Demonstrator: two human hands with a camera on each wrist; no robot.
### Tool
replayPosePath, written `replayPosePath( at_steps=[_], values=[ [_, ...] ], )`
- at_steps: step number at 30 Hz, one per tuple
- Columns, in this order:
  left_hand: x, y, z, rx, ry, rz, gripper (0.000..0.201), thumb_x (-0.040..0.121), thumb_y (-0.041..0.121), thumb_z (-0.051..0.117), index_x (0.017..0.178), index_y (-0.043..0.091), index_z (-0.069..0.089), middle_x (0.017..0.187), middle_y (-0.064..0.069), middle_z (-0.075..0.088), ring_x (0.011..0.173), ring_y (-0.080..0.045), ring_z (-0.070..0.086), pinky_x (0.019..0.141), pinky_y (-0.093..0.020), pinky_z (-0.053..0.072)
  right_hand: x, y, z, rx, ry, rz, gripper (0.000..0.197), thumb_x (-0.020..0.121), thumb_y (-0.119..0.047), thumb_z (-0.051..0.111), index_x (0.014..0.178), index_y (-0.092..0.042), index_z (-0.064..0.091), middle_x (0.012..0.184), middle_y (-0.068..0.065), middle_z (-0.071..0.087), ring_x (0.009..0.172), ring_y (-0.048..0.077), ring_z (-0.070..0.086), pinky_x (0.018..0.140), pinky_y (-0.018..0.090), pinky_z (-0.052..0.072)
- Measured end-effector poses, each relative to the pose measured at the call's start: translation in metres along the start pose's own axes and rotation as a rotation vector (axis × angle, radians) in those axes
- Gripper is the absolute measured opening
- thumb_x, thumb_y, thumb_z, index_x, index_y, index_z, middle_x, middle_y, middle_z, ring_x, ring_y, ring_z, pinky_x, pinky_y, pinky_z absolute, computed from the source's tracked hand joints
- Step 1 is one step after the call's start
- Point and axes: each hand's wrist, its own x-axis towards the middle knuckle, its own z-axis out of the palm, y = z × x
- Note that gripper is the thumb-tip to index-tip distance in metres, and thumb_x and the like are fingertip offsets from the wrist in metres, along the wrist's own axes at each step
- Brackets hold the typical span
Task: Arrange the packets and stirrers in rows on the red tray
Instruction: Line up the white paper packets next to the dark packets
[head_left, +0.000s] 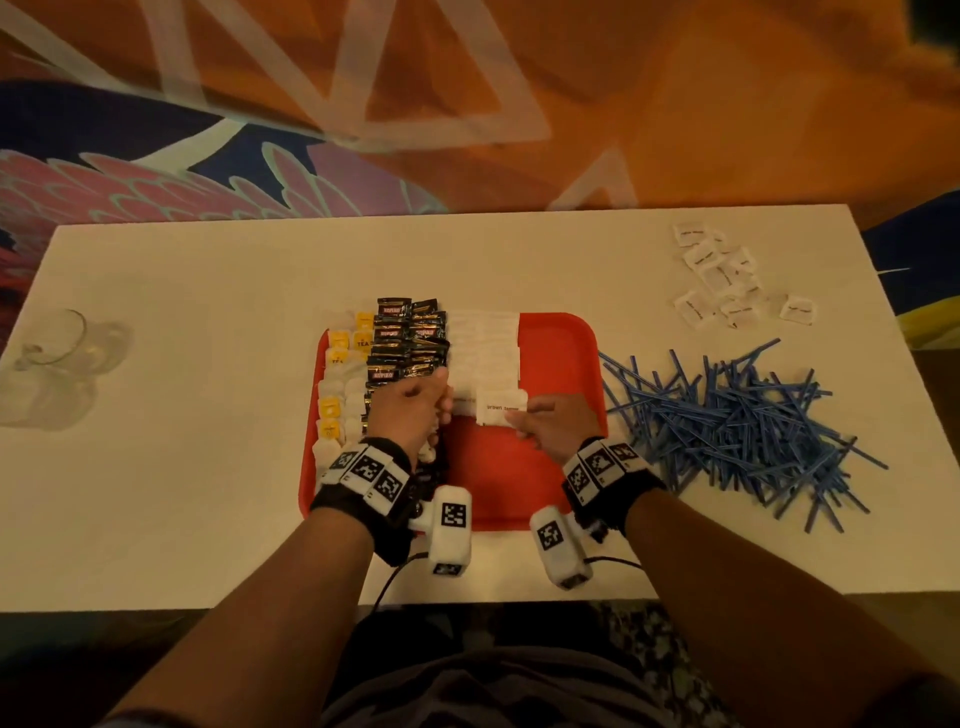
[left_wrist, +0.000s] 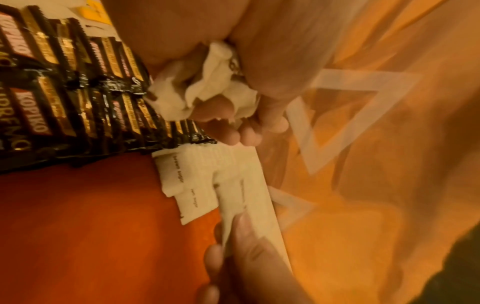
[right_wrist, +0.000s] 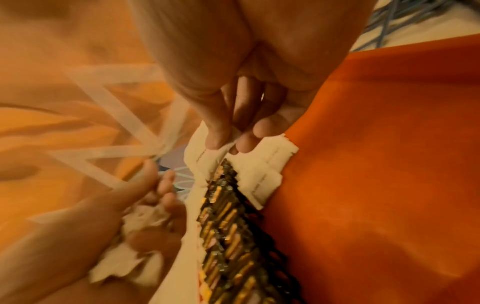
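The red tray holds rows of yellow tea packets, black coffee packets and white sugar packets. My right hand pinches a white brown-sugar packet at the near end of the white row, thumb and forefinger on its edge. My left hand sits beside the black row and grips a bunch of white packets in its curled fingers. In the right wrist view the right hand hovers over the white row.
A heap of blue stirrers lies on the white table right of the tray. Several loose white packets are scattered at the back right. A clear glass lies at the table's left edge. The tray's right half is bare.
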Motion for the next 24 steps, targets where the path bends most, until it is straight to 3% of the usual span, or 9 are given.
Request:
replayPosePath(
  at_steps=[4,8,12,15,17,19,21,24],
  values=[
    [0.004,-0.008,-0.013,0.032,0.025,-0.017,0.036,0.097,0.041,0.060,0.083,0.010,0.071,0.065,0.003,0.065,0.057,-0.009,0.058,0.041,-0.021,0.040,0.021,0.020,0.004,-0.112,0.033,0.059,0.030,0.081,-0.036,0.076,0.104,-0.017,0.073,0.088,-0.002,0.075,0.082,0.009,0.067,0.068,0.020,0.049],
    [0.005,-0.011,-0.024,0.048,0.048,-0.036,0.037,0.096,0.045,0.058,0.085,0.013,0.072,0.068,0.004,0.067,0.059,-0.007,0.060,0.044,-0.021,0.042,0.040,0.017,0.012,-0.158,0.042,0.101,0.037,0.080,-0.038,0.076,0.110,-0.017,0.070,0.099,0.001,0.074,0.094,0.016,0.067,0.090,0.033,0.053],
    [0.006,-0.014,-0.031,0.053,0.049,-0.043,0.038,0.097,0.044,0.058,0.087,0.010,0.072,0.071,0.002,0.066,0.058,-0.007,0.059,0.044,-0.021,0.041,0.050,0.007,0.018,-0.184,0.055,0.113,0.039,0.084,-0.036,0.074,0.117,-0.016,0.067,0.103,-0.006,0.065,0.103,0.016,0.061,0.088,0.025,0.046],
    [0.006,-0.016,-0.033,0.045,0.044,-0.046,0.038,0.098,0.042,0.058,0.086,0.008,0.071,0.070,0.001,0.065,0.055,-0.006,0.058,0.042,-0.020,0.040,0.058,0.006,0.024,-0.224,0.098,0.124,0.040,0.085,-0.036,0.073,0.118,-0.015,0.067,0.116,0.000,0.067,0.111,0.021,0.061,0.096,0.031,0.048],
    [0.006,-0.017,-0.034,0.041,0.042,-0.051,0.037,0.097,0.042,0.058,0.085,0.010,0.071,0.068,0.002,0.065,0.055,-0.006,0.058,0.042,-0.021,0.040,0.059,0.005,0.028,-0.295,0.114,0.105,0.032,0.085,-0.037,0.072,0.110,-0.017,0.068,0.113,0.002,0.067,0.106,0.021,0.060,0.087,0.029,0.048],
    [0.007,-0.019,-0.035,0.037,0.043,-0.057,0.036,0.097,0.043,0.058,0.084,0.011,0.071,0.067,0.003,0.065,0.056,-0.006,0.058,0.042,-0.021,0.040,0.059,0.005,0.029,-0.342,0.139,0.091,0.023,0.084,-0.038,0.073,0.095,-0.020,0.063,0.101,0.001,0.064,0.094,0.018,0.058,0.071,0.024,0.041],
    [0.008,-0.020,-0.036,0.036,0.042,-0.053,0.036,0.097,0.043,0.058,0.083,0.012,0.071,0.067,0.003,0.065,0.057,-0.007,0.059,0.042,-0.021,0.040,0.057,0.005,0.029,-0.321,0.187,0.088,0.025,0.082,-0.036,0.076,0.088,-0.019,0.057,0.089,-0.002,0.060,0.077,0.012,0.055,0.055,0.023,0.035],
    [0.009,-0.019,-0.036,0.031,0.035,-0.045,0.036,0.098,0.042,0.057,0.082,0.013,0.071,0.066,0.004,0.065,0.056,-0.007,0.058,0.042,-0.022,0.040,0.055,0.005,0.034,-0.315,0.240,-0.045,0.025,0.081,-0.028,0.077,0.085,-0.019,0.054,0.082,-0.003,0.056,0.069,0.009,0.050,0.054,0.022,0.032]
  ],
)
